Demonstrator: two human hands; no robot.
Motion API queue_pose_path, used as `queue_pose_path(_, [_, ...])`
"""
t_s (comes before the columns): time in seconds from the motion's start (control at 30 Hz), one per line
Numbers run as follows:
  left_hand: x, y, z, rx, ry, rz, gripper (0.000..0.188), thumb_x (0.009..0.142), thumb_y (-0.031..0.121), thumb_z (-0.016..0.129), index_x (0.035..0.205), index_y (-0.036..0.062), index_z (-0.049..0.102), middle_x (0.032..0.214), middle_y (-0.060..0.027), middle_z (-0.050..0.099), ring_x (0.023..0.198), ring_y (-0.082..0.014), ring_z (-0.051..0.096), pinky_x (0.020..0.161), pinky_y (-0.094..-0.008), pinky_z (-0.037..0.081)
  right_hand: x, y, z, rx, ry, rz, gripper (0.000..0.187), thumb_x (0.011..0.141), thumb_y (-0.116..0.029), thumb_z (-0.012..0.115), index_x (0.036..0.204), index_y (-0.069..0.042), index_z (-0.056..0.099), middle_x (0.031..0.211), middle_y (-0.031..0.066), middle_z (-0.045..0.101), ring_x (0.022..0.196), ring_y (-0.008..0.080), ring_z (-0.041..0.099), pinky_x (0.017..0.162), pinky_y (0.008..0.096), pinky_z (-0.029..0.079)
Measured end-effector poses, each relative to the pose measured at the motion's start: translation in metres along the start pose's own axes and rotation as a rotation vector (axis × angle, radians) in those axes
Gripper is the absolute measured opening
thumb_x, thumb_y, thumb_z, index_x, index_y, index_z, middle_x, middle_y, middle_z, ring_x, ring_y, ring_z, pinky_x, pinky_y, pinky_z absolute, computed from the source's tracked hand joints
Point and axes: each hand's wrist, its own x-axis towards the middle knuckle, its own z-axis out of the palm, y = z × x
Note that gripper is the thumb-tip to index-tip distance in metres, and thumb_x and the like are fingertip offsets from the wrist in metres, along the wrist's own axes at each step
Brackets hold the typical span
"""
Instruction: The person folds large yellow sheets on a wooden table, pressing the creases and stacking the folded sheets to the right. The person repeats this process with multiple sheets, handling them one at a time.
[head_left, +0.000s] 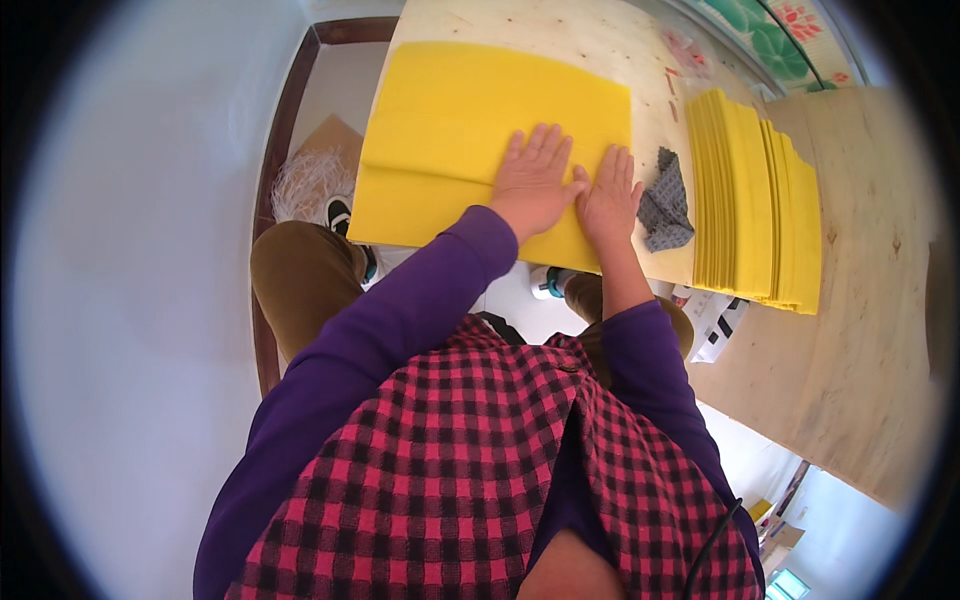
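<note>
At the far left, below the table's [470,22] left edge, I see pale shredded strands [305,188] on the floor; a sheet slipping off that side could, I judge, land in them. The yellow sheet [480,90] lies flat on the table, reaching close to its left edge and running along its near edge. A crosswise ridge [425,174] shows left of the hands; uneven pressure could set it as a stray crease, though I cannot tell whether it is a fold or an overlap.

My left hand [533,190] rests palm down on the sheet, fingers extended and slightly spread, gripping nothing. The purple sleeve [430,275] behind it crosses the near edge and could snag the sheet and pull it askew. My right hand [607,205] lies flat near the sheet's right edge, fingers straight with narrow gaps, also holding nothing. The thumbs nearly meet, so both palms sliding inward could bunch the material between them.

Just beyond the right hand sits a crumpled grey cloth [668,205]; a sideways sweep could push it into the stack of yellow sheets [738,200] toward the table's right. That stack's layers look loosely aligned, so a knock at its near edge might fan them out.
</note>
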Motion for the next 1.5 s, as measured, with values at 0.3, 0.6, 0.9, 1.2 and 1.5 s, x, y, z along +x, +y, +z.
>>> queue_pose_path(0.3, [-0.045, -0.114, -0.046, 0.227, 0.07, -0.343, 0.069, 0.096, 0.049, 0.039, 0.15, 0.0085, 0.023, 0.157, -0.0107, 0.018, 0.146, -0.0252, 0.012, 0.117, -0.0463, 0.008, 0.001, 0.001, 0.004, 0.038, 0.006, 0.006, 0.078, 0.095, -0.055, 0.037, 0.149, -0.002, 0.018, 0.155, 0.0182, 0.019, 0.145, 0.0295, 0.015, 0.115, 0.0521, 0.013])
queue_pose_path(0.6, [-0.051, -0.122, -0.051, 0.3, 0.051, -0.364, 0.073, 0.095, 0.053, 0.038, 0.15, 0.0073, 0.022, 0.157, -0.0106, 0.018, 0.146, -0.0256, 0.013, 0.117, -0.045, 0.009, 0.006, -0.027, -0.028, -0.102, -0.081, -0.056, 0.077, 0.095, -0.055, 0.037, 0.147, 0.0, 0.026, 0.155, 0.0184, 0.021, 0.145, 0.0293, 0.016, 0.115, 0.0533, 0.012])
queue_pose_path(0.9, [-0.052, -0.125, -0.049, 0.251, 0.106, -0.338, 0.073, 0.094, 0.052, 0.04, 0.149, 0.0063, 0.025, 0.157, -0.0112, 0.02, 0.145, -0.0254, 0.015, 0.117, -0.0452, 0.011, -0.012, -0.095, 0.002, 0.1, -0.027, -0.291, 0.075, 0.095, -0.05, 0.041, 0.147, 0.001, 0.023, 0.154, 0.0195, 0.021, 0.144, 0.0311, 0.018, 0.115, 0.049, 0.015])
queue_pose_path(1.2, [-0.052, -0.129, -0.046, 0.225, 0.134, -0.314, 0.073, 0.094, 0.052, 0.041, 0.148, 0.0057, 0.026, 0.156, -0.0124, 0.02, 0.145, -0.0262, 0.016, 0.117, -0.0461, 0.011, -0.018, 0.004, -0.001, 0.093, -0.011, 0.022, 0.078, 0.095, -0.052, 0.039, 0.149, -0.001, 0.019, 0.156, 0.0166, 0.017, 0.146, 0.0281, 0.012, 0.116, 0.049, 0.009])
queue_pose_path(1.5, [-0.082, -0.137, -0.065, -0.192, 0.443, -0.118, 0.053, 0.091, 0.021, 0.058, 0.137, 0.0008, 0.039, 0.14, -0.0193, 0.044, 0.129, -0.0311, 0.043, 0.107, -0.0437, 0.035, -0.025, 0.012, -0.016, 0.02, 0.176, -0.055, 0.063, 0.094, -0.039, 0.049, 0.144, -0.003, 0.033, 0.147, 0.0188, 0.036, 0.138, 0.031, 0.03, 0.111, 0.0504, 0.024])
